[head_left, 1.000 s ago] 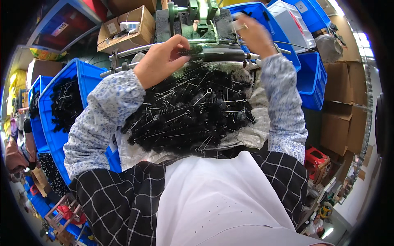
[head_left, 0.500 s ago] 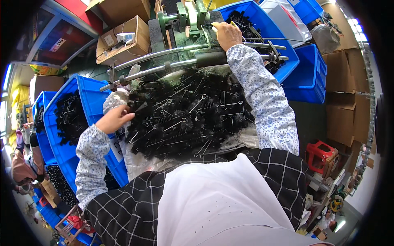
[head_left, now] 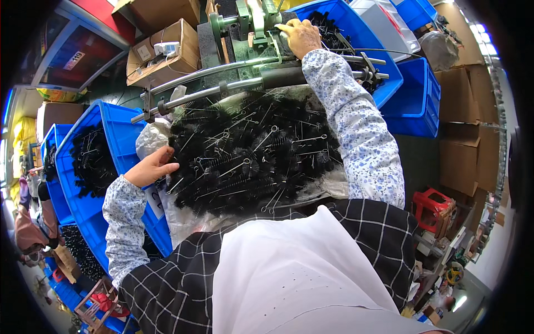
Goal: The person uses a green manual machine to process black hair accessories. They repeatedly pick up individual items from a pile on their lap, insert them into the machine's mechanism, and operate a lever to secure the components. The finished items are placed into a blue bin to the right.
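A heap of black twisted-wire brushes point(head_left: 245, 158) with wire loop ends lies in front of me on pale sheeting. At the heap's left edge is my left hand point(head_left: 149, 168), thumb and forefinger apart. Its fingertips touch or nearly touch the bristles, and I see nothing held in it. My right hand point(head_left: 302, 38) is up at the green machine point(head_left: 257, 25), beyond the heap. Its fingers are bent and pinched together beside the machine's wheel; what they hold is too small to make out. Two metal rails point(head_left: 206, 92) run across between machine and heap.
Blue bins with black brushes stand at left point(head_left: 119, 139) and far right point(head_left: 372, 39). Another blue bin point(head_left: 414, 106) sits beside the right one. A cardboard box point(head_left: 167, 55) is left of the machine, and a red stool point(head_left: 434, 211) stands at right.
My right hand has shifted slightly left and up toward the machine's wheel. The dark tip seen by my left fingers is gone from view; that hand stays at the heap's edge.
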The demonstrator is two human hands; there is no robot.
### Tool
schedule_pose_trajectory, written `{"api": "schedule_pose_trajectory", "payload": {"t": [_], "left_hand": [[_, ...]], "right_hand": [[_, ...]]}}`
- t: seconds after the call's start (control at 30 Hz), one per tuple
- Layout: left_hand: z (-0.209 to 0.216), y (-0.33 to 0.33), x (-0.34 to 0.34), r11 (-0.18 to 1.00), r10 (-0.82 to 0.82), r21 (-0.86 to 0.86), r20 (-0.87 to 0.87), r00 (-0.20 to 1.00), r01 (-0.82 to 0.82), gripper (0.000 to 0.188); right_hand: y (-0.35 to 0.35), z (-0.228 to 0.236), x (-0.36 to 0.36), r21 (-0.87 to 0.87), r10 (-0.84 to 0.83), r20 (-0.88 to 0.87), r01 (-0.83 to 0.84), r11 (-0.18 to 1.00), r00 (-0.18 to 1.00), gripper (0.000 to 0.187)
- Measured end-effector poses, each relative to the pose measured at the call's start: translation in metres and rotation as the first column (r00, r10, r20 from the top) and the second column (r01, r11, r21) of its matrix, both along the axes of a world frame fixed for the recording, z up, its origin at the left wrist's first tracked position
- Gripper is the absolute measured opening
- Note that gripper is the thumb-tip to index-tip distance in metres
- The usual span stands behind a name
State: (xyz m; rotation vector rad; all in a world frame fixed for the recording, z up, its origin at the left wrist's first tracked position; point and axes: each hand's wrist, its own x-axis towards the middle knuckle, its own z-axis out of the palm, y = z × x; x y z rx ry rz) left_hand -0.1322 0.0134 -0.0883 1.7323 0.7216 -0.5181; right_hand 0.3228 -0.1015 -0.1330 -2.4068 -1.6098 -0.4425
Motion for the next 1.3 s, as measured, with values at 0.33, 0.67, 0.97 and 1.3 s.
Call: {"api": "schedule_pose_trajectory", "payload": {"t": [0.33, 0.67, 0.97, 1.3], "left_hand": [[0.074, -0.008, 0.021, 0.854, -0.035, 0.506, 0.29, 0.956, -0.122, 0.027], [0.115, 0.0, 0.08, 0.848, -0.155, 0.519, 0.431, 0.889, -0.104, 0.02], [0.075, -0.007, 0.095, 0.937, -0.106, 0.329, 0.583, 0.805, -0.115, 0.023], [0.057, -0.029, 0.164, 0.951, -0.216, 0.308, 0.572, 0.791, 0.037, 0.022]], "right_hand": [[-0.015, -0.001, -0.01, 0.027, -0.148, -0.099, 0.151, 0.988, 0.984, 0.031], [0.016, 0.01, -0.057, 0.016, -0.105, -0.063, 0.106, 0.994, 0.992, 0.023], [-0.023, 0.004, 0.032, -0.059, -0.159, -0.158, 0.151, 0.987, 0.975, 0.024], [-0.063, 0.063, 0.076, -0.113, -0.302, -0.03, 0.297, 0.948, 0.953, 0.027]]}}
